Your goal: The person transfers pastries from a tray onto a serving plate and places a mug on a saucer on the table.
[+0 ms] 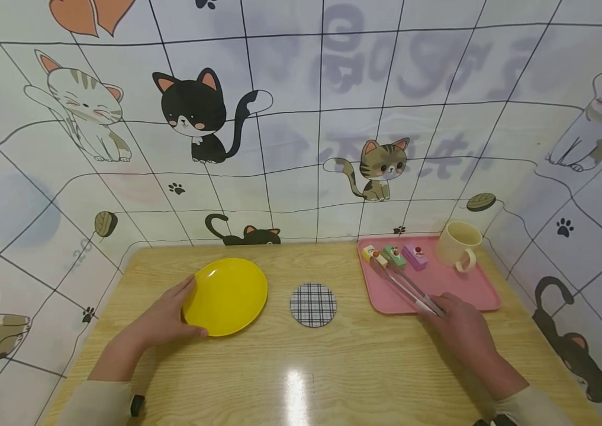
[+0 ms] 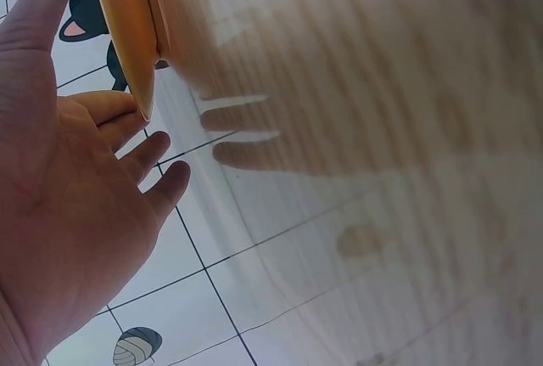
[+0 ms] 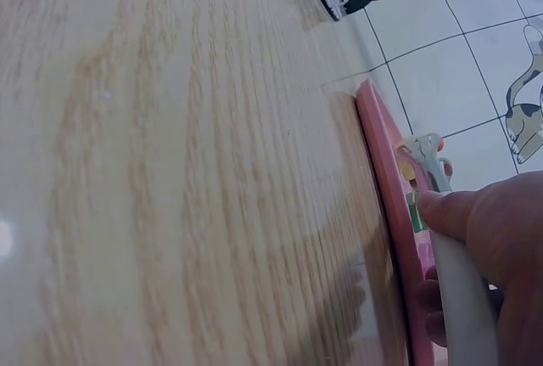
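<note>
A round yellow plate (image 1: 225, 297) lies at the left of the table, its left edge held by my left hand (image 1: 164, 316). Thumb and fingers span that rim; in the left wrist view the orange-looking edge of the plate (image 2: 127, 35) shows between them. On the right, my right hand (image 1: 460, 328) grips metal tongs (image 1: 404, 287). Their tips reach over a pink tray (image 1: 391, 302) to a small yellow toy cake slice (image 1: 374, 255). Whether the tips pinch the slice, I cannot tell. Green (image 1: 393, 257) and purple (image 1: 415, 257) slices sit beside it.
A cream mug (image 1: 457, 244) stands at the tray's back right corner. Between plate and tray lies a round checked coaster (image 1: 313, 305). Walls with cat drawings (image 1: 194, 115) enclose the wooden table (image 1: 258, 373) at the back and sides.
</note>
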Tool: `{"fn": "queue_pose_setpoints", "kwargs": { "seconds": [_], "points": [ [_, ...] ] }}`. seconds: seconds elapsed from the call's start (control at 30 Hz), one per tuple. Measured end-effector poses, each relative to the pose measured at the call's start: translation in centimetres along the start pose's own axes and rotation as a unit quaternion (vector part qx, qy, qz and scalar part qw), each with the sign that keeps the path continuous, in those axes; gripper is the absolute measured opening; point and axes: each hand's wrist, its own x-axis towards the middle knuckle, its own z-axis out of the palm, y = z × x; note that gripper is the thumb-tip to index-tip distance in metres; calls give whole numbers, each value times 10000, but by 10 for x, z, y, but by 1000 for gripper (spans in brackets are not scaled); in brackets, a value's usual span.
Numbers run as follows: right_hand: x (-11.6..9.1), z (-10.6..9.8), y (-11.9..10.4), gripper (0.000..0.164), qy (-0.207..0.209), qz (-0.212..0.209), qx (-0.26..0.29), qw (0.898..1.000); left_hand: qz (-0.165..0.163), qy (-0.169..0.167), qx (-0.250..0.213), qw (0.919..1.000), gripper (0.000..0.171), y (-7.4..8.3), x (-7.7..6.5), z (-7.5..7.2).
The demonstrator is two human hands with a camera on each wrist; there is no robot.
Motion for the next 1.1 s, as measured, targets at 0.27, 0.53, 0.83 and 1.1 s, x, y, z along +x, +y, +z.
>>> {"fn": "queue_pose_setpoints", "kwargs": {
  "seconds": [0.27,0.53,0.83,1.1],
  "points": [
    [1,-5,-2,30,196,-100,14,9998,32,19,-15,10000,134,3,-1,-2],
    [7,-10,-7,26,234,-188,-45,9995,-1,-13,-72,10000,135,5,-1,-2],
    [12,-15,-21,26,476,-734,-98,9961,13,-38,-176,9998,134,4,-1,-3],
    [16,-15,-38,32,296,-738,127,9967,38,-21,-173,9998,133,4,-1,-3]
  ]
}}
